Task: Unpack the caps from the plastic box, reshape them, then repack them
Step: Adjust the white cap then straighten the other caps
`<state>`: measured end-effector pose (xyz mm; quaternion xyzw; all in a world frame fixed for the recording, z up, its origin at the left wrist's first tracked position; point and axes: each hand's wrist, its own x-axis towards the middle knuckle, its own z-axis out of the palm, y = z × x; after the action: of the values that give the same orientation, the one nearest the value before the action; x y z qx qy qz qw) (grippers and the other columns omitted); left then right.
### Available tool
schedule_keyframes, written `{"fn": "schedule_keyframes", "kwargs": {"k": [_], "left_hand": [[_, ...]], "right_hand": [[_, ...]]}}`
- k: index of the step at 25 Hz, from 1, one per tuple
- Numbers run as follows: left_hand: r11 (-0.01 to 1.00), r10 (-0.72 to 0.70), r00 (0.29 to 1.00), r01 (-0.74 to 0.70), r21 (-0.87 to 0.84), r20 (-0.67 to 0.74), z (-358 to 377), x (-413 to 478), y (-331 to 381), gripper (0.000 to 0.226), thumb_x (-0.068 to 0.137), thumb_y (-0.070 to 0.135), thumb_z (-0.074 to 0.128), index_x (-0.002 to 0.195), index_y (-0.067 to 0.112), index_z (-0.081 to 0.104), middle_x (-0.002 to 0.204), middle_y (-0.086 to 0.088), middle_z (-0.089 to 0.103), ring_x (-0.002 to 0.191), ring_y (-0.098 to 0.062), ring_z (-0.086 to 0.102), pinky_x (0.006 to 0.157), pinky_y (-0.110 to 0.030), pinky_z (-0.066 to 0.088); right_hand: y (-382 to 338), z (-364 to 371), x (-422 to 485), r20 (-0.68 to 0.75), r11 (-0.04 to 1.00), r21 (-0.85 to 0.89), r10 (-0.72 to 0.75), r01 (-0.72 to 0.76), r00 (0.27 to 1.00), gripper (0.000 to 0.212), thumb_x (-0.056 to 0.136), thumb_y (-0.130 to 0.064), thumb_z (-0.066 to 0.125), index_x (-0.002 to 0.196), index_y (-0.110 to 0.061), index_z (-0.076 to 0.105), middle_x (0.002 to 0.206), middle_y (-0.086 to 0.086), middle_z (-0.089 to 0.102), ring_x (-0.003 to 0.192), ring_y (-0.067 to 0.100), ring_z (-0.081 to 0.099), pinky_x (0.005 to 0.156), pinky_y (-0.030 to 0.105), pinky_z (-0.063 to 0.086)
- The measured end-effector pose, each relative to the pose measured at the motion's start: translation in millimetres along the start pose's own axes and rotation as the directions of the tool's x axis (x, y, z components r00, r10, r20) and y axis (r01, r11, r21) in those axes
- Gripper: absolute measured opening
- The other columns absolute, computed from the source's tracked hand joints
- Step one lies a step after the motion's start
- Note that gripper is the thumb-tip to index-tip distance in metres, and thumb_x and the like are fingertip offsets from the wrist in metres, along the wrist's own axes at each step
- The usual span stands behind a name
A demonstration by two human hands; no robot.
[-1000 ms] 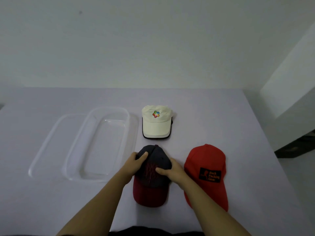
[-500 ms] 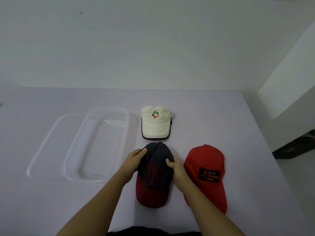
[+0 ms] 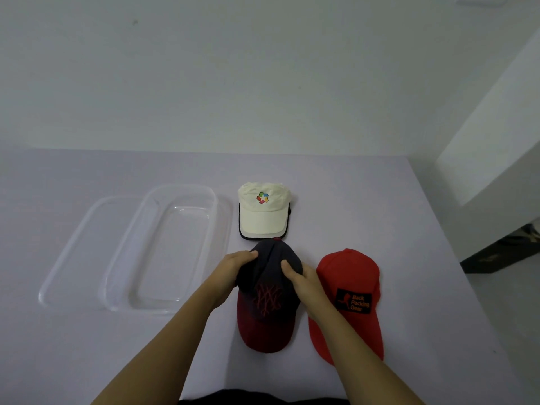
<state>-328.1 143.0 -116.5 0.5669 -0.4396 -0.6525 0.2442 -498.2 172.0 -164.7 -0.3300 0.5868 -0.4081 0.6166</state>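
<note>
A dark navy cap [image 3: 267,293] with a maroon brim and red stitched logo lies on the table in front of me, brim toward me. My left hand [image 3: 230,271] grips the left side of its crown and my right hand [image 3: 301,280] grips the right side, thumbs on top. A red cap [image 3: 349,299] with a black patch lies just to its right. A cream cap [image 3: 263,211] with a coloured logo lies behind it, brim nearly touching the dark crown. The clear plastic box [image 3: 163,249] stands empty at the left.
A clear lid [image 3: 73,252] lies under or beside the box on its left. The pale table [image 3: 380,200] ends at the right, where a white wall block and a dark floor gap show. A white wall stands behind.
My hands have slid from the top of the dark crown out to its sides. The crown now looks fuller and rounder, and its logo shows.
</note>
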Motion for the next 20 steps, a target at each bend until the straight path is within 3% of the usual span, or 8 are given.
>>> {"fn": "schedule_keyframes", "kwargs": {"k": [3,6,9,11,13,15,18,20], "left_hand": [[0.98,0.064,0.998,-0.058,0.191,-0.025,1,2,-5,0.033,0.094,0.036,0.05,0.103,0.007,0.064,0.101,-0.012,0.07,0.094,-0.025,0.067,0.083,-0.036,0.055],[0.923,0.181,0.966,-0.103,0.371,-0.183,10,4,-5,0.042,0.097,0.039,0.042,0.091,0.0,0.058,0.077,-0.014,0.058,0.07,-0.019,0.054,0.067,-0.031,0.045],[0.9,0.332,0.889,-0.198,0.389,-0.315,20,1,6,0.043,0.099,0.034,0.038,0.063,0.011,0.045,0.058,0.001,0.042,0.056,-0.012,0.039,0.055,-0.023,0.033],[0.904,0.369,0.864,-0.249,0.347,-0.341,22,1,7,0.045,0.099,0.034,0.037,0.061,0.012,0.042,0.056,0.001,0.04,0.055,-0.012,0.038,0.055,-0.024,0.032],[0.927,0.344,0.878,-0.262,0.269,-0.333,19,2,4,0.051,0.099,0.04,0.035,0.066,0.002,0.046,0.061,-0.006,0.044,0.06,-0.017,0.043,0.059,-0.03,0.037],[0.953,0.293,0.903,-0.251,0.17,-0.313,18,2,3,0.06,0.098,0.045,0.033,0.079,-0.008,0.052,0.071,-0.012,0.051,0.068,-0.022,0.049,0.064,-0.034,0.042],[0.979,0.2,0.956,-0.202,0.011,-0.214,19,2,8,0.057,0.099,0.046,0.031,0.097,-0.001,0.063,0.09,-0.01,0.066,0.085,-0.02,0.063,0.077,-0.031,0.051],[0.986,0.157,0.983,-0.162,-0.048,-0.099,15,-1,12,0.049,0.099,0.044,0.032,0.107,0.011,0.067,0.104,-0.005,0.071,0.099,-0.016,0.066,0.086,-0.029,0.053]], "right_hand": [[-11,2,2,-0.082,0.945,-0.325,-0.056,0.026,0.995,0.017,0.089,-0.027,0.059,0.099,-0.015,0.064,0.1,0.006,0.069,0.092,0.022,0.065,0.085,0.04,0.054],[-18,15,-2,-0.185,0.9,-0.432,-0.152,0.058,0.971,0.024,0.093,-0.035,0.049,0.092,-0.014,0.061,0.088,0.002,0.065,0.084,0.019,0.062,0.079,0.038,0.052],[-20,30,-10,-0.315,0.954,-0.287,-0.179,0.086,0.932,0.047,0.096,-0.046,0.036,0.076,-0.011,0.059,0.071,0.002,0.058,0.068,0.015,0.054,0.066,0.034,0.046],[-23,35,-13,-0.385,0.991,-0.095,-0.123,0.093,0.915,0.055,0.096,-0.048,0.034,0.069,-0.006,0.056,0.067,0.006,0.053,0.065,0.018,0.051,0.063,0.033,0.043],[-29,35,-13,-0.368,0.997,0.023,-0.066,0.08,0.927,0.057,0.095,-0.05,0.034,0.071,-0.004,0.058,0.069,0.012,0.056,0.069,0.024,0.056,0.066,0.033,0.046],[-33,34,-12,-0.331,0.996,0.068,-0.027,0.053,0.943,0.064,0.095,-0.051,0.033,0.089,0.006,0.061,0.081,0.024,0.061,0.08,0.034,0.062,0.073,0.034,0.05],[-36,31,-11,-0.292,0.995,0.103,0.032,-0.002,0.956,0.069,0.095,-0.052,0.032,0.11,0.012,0.053,0.111,0.032,0.059,0.105,0.043,0.059,0.092,0.048,0.051],[-38,27,-13,-0.298,0.998,0.06,0.01,0.009,0.954,0.069,0.095,-0.053,0.033,0.103,0.012,0.056,0.102,0.03,0.063,0.098,0.039,0.063,0.087,0.047,0.051]]}}
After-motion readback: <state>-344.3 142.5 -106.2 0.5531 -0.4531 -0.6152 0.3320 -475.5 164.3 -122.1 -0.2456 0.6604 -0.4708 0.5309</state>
